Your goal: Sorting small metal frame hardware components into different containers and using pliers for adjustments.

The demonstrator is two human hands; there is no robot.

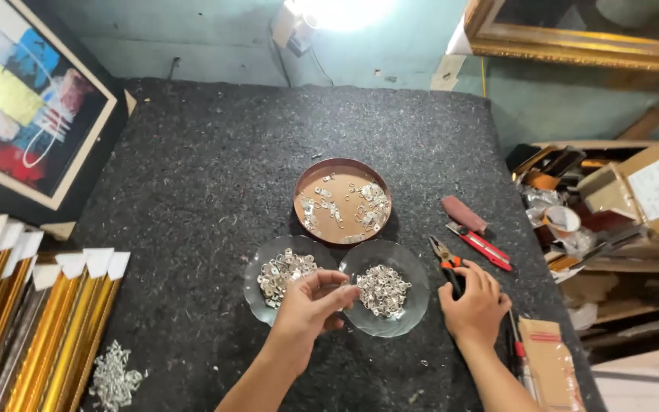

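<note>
My left hand (pixel 310 304) hovers between two clear glass bowls, fingers pinched on a small metal hanger piece. The left glass bowl (pixel 256 268) and the right glass bowl (pixel 413 290) each hold a heap of small silver metal hangers. Behind them a round brown tray (pixel 342 166) carries scattered hangers of the same kind. My right hand (pixel 476 303) rests on the dark felt table, closed around the black handle of pliers (pixel 445 258) with orange grips.
A red-handled cutter (pixel 482 246) and a brown pouch (pixel 463 214) lie right of the tray. A cardboard piece (pixel 549 365) sits at the lower right. Gold frame mouldings (pixel 47 328), a hanger pile (pixel 114 378), a framed abstract painting (pixel 24 99) left; cluttered shelves right.
</note>
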